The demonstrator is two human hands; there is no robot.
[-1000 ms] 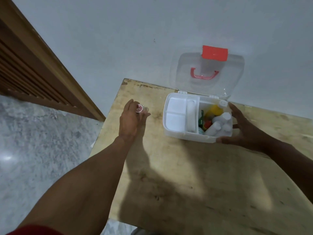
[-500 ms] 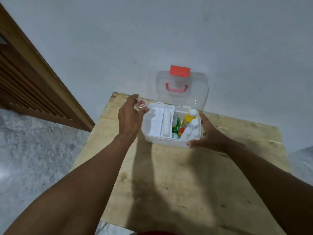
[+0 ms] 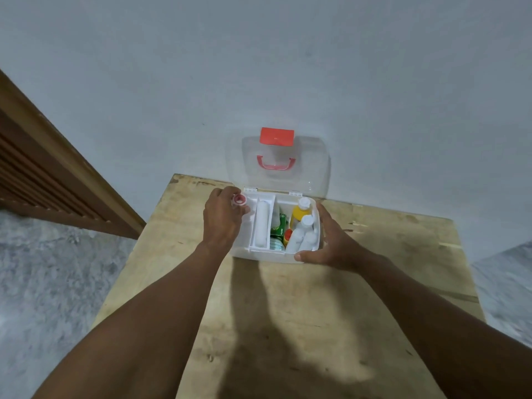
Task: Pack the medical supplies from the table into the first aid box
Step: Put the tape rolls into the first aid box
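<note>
Two bare hands work at an open first aid box on a worn wooden table.

The scuffed table (image 3: 288, 326) fills the near view, with speckled grey floor on both sides, a brown louvred door at left, and a pale wall behind. The white first aid box (image 3: 267, 254) sits at the far edge, clear lid (image 3: 277, 165) upright, holding bottles, a white roll and small items too blurred to identify. The right hand (image 3: 331, 243) lies loosely spread against the box's right side. The left hand (image 3: 223, 220) pinches a small red-centred tape roll (image 3: 239, 200) over the box's far-left corner.
</note>
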